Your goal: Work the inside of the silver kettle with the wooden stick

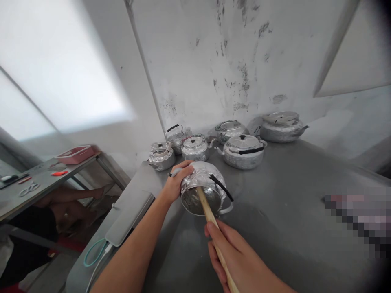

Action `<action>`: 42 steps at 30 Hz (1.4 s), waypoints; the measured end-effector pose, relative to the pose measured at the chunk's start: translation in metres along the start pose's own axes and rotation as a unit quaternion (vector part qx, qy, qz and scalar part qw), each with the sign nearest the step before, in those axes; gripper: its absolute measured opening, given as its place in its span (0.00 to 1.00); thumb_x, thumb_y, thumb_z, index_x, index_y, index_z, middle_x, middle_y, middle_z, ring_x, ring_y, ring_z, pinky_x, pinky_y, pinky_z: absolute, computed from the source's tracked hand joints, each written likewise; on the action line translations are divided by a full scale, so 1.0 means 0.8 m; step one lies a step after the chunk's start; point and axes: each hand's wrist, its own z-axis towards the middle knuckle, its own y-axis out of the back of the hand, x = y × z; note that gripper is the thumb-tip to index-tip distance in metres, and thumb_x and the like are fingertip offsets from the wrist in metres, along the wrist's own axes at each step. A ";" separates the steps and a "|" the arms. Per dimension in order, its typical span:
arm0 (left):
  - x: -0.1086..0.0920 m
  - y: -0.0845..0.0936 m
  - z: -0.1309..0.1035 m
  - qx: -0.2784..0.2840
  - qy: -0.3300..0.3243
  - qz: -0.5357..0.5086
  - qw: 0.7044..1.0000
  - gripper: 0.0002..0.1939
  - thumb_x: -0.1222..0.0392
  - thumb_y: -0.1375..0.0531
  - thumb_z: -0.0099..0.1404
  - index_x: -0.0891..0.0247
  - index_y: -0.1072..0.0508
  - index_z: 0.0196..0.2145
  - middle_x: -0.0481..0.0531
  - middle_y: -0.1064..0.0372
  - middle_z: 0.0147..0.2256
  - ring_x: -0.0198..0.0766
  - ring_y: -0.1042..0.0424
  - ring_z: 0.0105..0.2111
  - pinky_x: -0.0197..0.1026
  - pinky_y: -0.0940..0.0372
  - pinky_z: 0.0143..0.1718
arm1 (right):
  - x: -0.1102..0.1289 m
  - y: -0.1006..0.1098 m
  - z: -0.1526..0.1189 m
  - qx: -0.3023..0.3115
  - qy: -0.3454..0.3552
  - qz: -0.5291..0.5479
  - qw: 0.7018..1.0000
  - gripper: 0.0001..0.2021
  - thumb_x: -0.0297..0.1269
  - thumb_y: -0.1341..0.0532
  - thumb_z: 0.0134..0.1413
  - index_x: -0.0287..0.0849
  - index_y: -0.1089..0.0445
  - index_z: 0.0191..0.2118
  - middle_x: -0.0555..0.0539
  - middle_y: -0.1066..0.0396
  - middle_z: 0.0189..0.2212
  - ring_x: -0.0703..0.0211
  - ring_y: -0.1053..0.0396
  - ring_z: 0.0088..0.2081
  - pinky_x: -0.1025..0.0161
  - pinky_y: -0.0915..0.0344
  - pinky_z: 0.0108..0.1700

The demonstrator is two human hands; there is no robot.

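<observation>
A dented silver kettle [207, 173] lies tipped on the grey table, its round opening facing me and its black-gripped handle swung to the right. My left hand [179, 179] is closed around the kettle's left side, near the spout. In my right hand [224, 252] is a pale wooden stick [207, 209], the fingers wrapped round it. The stick's far end goes into the kettle's opening; its tip is hidden inside.
Several silver kettles stand along the wall, among them a lidded kettle [243, 150] and a large kettle [282, 128]. A grey power bank [130, 217] with cables lies at the table's left. On a side table are a pink basket [76, 154] and scissors [29, 189]; a person's legs [73, 201] show below.
</observation>
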 end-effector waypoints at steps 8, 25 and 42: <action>0.001 0.000 0.000 -0.001 0.006 -0.008 1.000 0.20 0.48 0.39 0.65 0.69 0.23 0.43 0.53 0.28 0.34 0.39 0.34 0.33 0.38 0.40 0.34 | -0.003 -0.001 0.005 -0.005 -0.015 -0.007 1.000 0.19 0.47 0.59 0.75 0.46 0.39 0.36 0.61 0.43 0.14 0.72 0.46 0.10 0.75 0.44 0.15; -0.002 0.000 -0.001 0.009 -0.006 0.021 1.000 0.20 0.46 0.39 0.66 0.68 0.22 0.44 0.55 0.28 0.36 0.41 0.33 0.34 0.39 0.40 0.36 | -0.001 0.002 0.003 0.000 -0.003 -0.013 1.000 0.17 0.47 0.58 0.75 0.46 0.39 0.39 0.61 0.41 0.15 0.71 0.45 0.10 0.75 0.42 0.15; 0.002 0.001 -0.001 -0.001 0.009 0.006 1.000 0.20 0.46 0.39 0.65 0.67 0.22 0.44 0.54 0.27 0.35 0.41 0.32 0.33 0.39 0.40 0.34 | -0.006 -0.003 0.002 -0.013 -0.012 0.001 1.000 0.19 0.49 0.58 0.74 0.46 0.38 0.37 0.61 0.43 0.15 0.73 0.48 0.12 0.76 0.45 0.17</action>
